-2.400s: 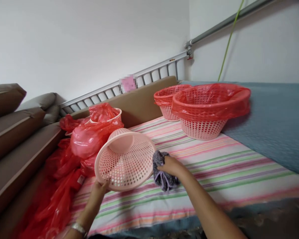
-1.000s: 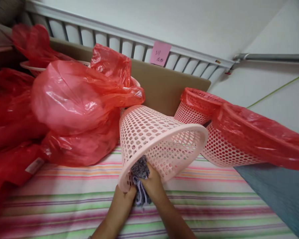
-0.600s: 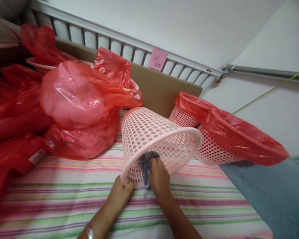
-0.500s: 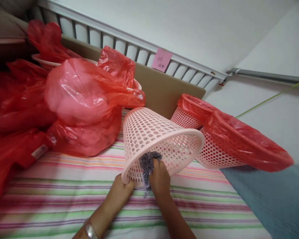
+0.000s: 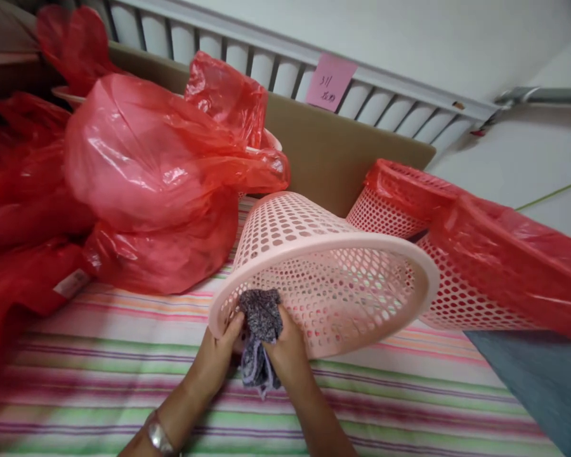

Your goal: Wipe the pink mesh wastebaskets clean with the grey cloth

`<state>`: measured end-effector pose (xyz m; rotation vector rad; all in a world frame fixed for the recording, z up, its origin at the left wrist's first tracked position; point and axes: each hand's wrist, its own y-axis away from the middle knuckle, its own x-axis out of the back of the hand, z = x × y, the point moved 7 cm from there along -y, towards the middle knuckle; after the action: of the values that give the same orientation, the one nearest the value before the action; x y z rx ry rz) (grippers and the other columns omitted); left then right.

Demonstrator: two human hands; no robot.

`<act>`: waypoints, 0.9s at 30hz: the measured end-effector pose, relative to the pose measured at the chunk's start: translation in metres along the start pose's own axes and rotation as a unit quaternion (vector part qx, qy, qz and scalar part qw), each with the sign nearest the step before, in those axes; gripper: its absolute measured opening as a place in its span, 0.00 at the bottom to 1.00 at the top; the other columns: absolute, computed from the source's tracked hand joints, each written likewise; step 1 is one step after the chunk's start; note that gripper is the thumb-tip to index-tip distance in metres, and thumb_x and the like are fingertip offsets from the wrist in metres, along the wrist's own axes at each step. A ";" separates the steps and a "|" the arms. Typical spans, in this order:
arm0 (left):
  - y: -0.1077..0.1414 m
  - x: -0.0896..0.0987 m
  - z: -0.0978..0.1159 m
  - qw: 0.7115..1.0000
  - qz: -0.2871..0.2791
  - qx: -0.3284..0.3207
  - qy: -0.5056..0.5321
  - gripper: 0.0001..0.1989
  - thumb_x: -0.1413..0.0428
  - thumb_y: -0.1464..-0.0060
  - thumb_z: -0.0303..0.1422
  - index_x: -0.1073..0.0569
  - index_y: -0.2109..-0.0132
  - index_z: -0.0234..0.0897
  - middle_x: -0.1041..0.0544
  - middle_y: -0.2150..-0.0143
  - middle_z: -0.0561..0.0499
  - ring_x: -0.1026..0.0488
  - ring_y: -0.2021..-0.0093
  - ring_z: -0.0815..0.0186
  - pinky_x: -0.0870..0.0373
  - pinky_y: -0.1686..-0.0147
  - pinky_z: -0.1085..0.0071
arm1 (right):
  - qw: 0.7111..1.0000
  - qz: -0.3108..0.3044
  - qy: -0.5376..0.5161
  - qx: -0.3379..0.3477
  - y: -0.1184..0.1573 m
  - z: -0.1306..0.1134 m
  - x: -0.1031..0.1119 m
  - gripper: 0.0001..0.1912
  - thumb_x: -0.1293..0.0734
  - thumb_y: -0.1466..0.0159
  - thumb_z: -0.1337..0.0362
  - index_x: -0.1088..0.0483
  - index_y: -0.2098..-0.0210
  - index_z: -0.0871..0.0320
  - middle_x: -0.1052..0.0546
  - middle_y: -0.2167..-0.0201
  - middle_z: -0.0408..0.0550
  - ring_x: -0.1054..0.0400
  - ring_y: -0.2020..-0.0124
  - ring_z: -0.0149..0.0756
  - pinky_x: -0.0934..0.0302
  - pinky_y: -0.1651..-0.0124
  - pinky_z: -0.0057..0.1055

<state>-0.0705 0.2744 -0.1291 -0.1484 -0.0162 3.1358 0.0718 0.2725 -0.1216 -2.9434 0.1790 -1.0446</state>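
A pale pink perforated plastic basket lies tilted on the striped cloth, its wide mouth facing me. My left hand grips the basket's near left rim, thumb at the inner edge and the other fingers hidden beneath. In my right hand a dark grey speckled cloth with a lilac edge is bunched up. The cloth rests against the inside of the rim, close to my left thumb, and its lower end hangs out over the edge.
Red plastic bags are heaped at the left. Two pink baskets lined with red bags, a nearer one and a farther one, stand at the right. A pink note is on the white radiator behind a tan board.
The basket's mouth has turned more toward me and appears larger. My right hand has moved the cloth left and to the rim, nearer my left hand. The view has shifted slightly.
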 end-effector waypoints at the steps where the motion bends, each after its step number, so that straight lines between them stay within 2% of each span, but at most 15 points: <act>1: 0.001 -0.001 -0.001 1.000 -0.003 0.011 -0.005 0.26 0.50 0.44 0.44 0.34 0.43 0.35 0.31 0.43 0.47 0.39 0.40 0.58 0.44 0.41 0.63 | 0.999 0.004 0.042 -0.001 -0.001 0.003 0.004 0.23 0.38 0.49 0.72 0.35 0.53 0.56 0.26 0.58 0.48 0.33 0.57 0.37 0.40 0.56 0.28; 3: 0.003 -0.003 -0.003 0.998 -0.001 0.056 -0.014 0.27 0.50 0.45 0.45 0.35 0.42 0.35 0.31 0.43 0.45 0.32 0.47 0.55 0.31 0.51 0.62 | 0.986 0.021 0.164 -0.015 -0.005 0.012 0.017 0.23 0.39 0.49 0.74 0.34 0.54 0.56 0.27 0.58 0.50 0.34 0.56 0.40 0.41 0.56 0.30; 5: 0.006 -0.008 -0.003 0.996 0.000 0.090 -0.027 0.29 0.49 0.46 0.47 0.36 0.41 0.35 0.30 0.45 0.43 0.27 0.55 0.55 0.26 0.61 0.63 | 0.961 0.040 0.270 -0.036 -0.008 0.020 0.031 0.24 0.41 0.49 0.75 0.35 0.53 0.56 0.29 0.58 0.51 0.34 0.56 0.42 0.42 0.58 0.31; 7: 0.009 -0.014 0.001 0.995 -0.011 0.088 -0.036 0.30 0.49 0.46 0.47 0.36 0.41 0.35 0.29 0.46 0.43 0.26 0.58 0.56 0.26 0.63 0.64 | 0.940 0.061 0.330 -0.055 -0.011 0.023 0.042 0.24 0.43 0.48 0.76 0.35 0.53 0.57 0.29 0.58 0.52 0.34 0.57 0.42 0.43 0.60 0.31; 9: 0.010 -0.020 0.005 0.996 -0.032 0.073 -0.035 0.28 0.50 0.46 0.46 0.35 0.42 0.35 0.28 0.46 0.44 0.27 0.57 0.56 0.27 0.59 0.64 | 0.933 0.068 0.347 -0.063 -0.011 0.021 0.045 0.23 0.43 0.47 0.76 0.35 0.53 0.57 0.29 0.58 0.53 0.34 0.57 0.41 0.43 0.60 0.31; 12: 0.011 -0.022 0.006 0.998 -0.046 0.048 -0.017 0.24 0.50 0.44 0.43 0.33 0.44 0.37 0.29 0.45 0.46 0.28 0.51 0.57 0.32 0.51 0.64 | 0.961 0.048 0.267 -0.061 -0.009 0.012 0.032 0.22 0.41 0.47 0.75 0.35 0.53 0.58 0.28 0.59 0.53 0.33 0.57 0.41 0.42 0.58 0.31; 15: 0.009 -0.017 0.005 0.999 -0.030 0.011 -0.006 0.23 0.50 0.44 0.43 0.32 0.44 0.37 0.30 0.43 0.48 0.36 0.42 0.58 0.43 0.41 0.65 | 0.997 0.008 0.068 -0.046 -0.002 0.002 0.014 0.20 0.37 0.47 0.69 0.34 0.53 0.57 0.25 0.60 0.49 0.31 0.59 0.39 0.40 0.57 0.30; 17: 0.007 -0.015 0.003 1.000 -0.020 0.000 -0.010 0.25 0.50 0.44 0.43 0.35 0.42 0.35 0.33 0.41 0.47 0.42 0.38 0.58 0.48 0.39 0.65 | 0.998 -0.017 -0.058 -0.032 0.002 -0.003 0.006 0.20 0.35 0.47 0.66 0.34 0.54 0.56 0.25 0.61 0.47 0.31 0.60 0.37 0.39 0.57 0.29; 19: 0.006 -0.015 0.003 1.000 -0.018 -0.008 -0.017 0.27 0.51 0.43 0.43 0.38 0.40 0.34 0.36 0.39 0.47 0.44 0.37 0.58 0.52 0.37 0.65 | 0.993 -0.031 -0.110 -0.015 0.006 -0.006 0.004 0.20 0.35 0.47 0.65 0.35 0.54 0.56 0.25 0.61 0.46 0.31 0.60 0.36 0.38 0.57 0.29; 21: 0.004 -0.016 0.006 0.999 -0.023 -0.026 -0.026 0.27 0.52 0.43 0.44 0.38 0.40 0.34 0.36 0.39 0.47 0.45 0.37 0.59 0.53 0.37 0.64 | 0.997 -0.030 -0.071 -0.002 0.008 -0.006 0.009 0.21 0.35 0.48 0.66 0.35 0.54 0.56 0.26 0.60 0.47 0.31 0.59 0.36 0.39 0.57 0.29; 23: 0.002 -0.013 0.014 0.998 -0.026 -0.041 -0.038 0.26 0.52 0.43 0.44 0.36 0.42 0.34 0.34 0.41 0.47 0.42 0.38 0.58 0.52 0.38 0.65 | 0.999 -0.015 0.028 -0.002 0.011 -0.003 0.018 0.21 0.36 0.48 0.68 0.36 0.54 0.56 0.26 0.59 0.48 0.32 0.57 0.38 0.41 0.57 0.29; 27: 0.000 0.002 0.027 0.997 -0.042 -0.015 -0.060 0.27 0.52 0.44 0.47 0.31 0.46 0.32 0.25 0.49 0.45 0.34 0.44 0.54 0.37 0.46 0.63 | 0.974 0.003 0.222 -0.044 0.018 0.007 0.035 0.20 0.38 0.48 0.71 0.37 0.55 0.56 0.28 0.59 0.50 0.33 0.57 0.39 0.43 0.59 0.29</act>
<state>-0.0745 0.2738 -0.1026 0.0387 -0.0686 3.0558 0.1014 0.2504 -0.1055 -2.7289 0.2434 -1.7210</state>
